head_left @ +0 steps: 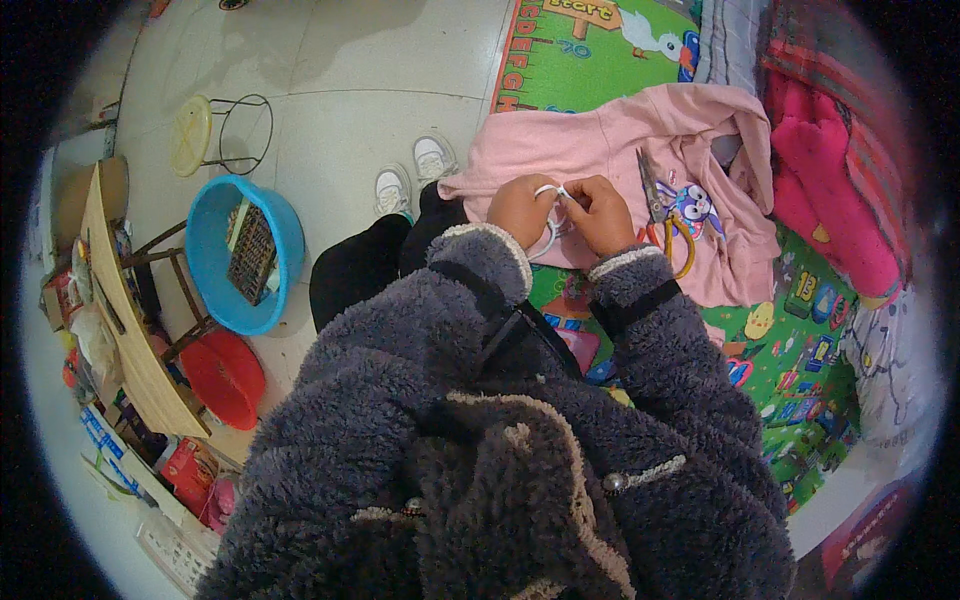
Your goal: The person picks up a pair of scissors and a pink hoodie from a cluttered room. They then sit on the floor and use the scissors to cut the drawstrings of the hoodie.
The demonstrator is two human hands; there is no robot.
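Note:
Both hands are close together above a pink hooded garment spread in front of me. My left hand is closed with its fingertips pinching a thin white cord, which curves in a loop below the fingers. My right hand is closed too, its thumb and forefinger pinching the cord where it meets the left fingers. Just right of my right hand, a pair of scissors with dark blades and red and yellow handles lies on the garment, beside a cartoon rabbit print.
A green patterned mat runs under the garment. To the right is a bright pink cloth item. On the left stand a blue basin holding an abacus, a red basin, a yellow stool and a wooden table.

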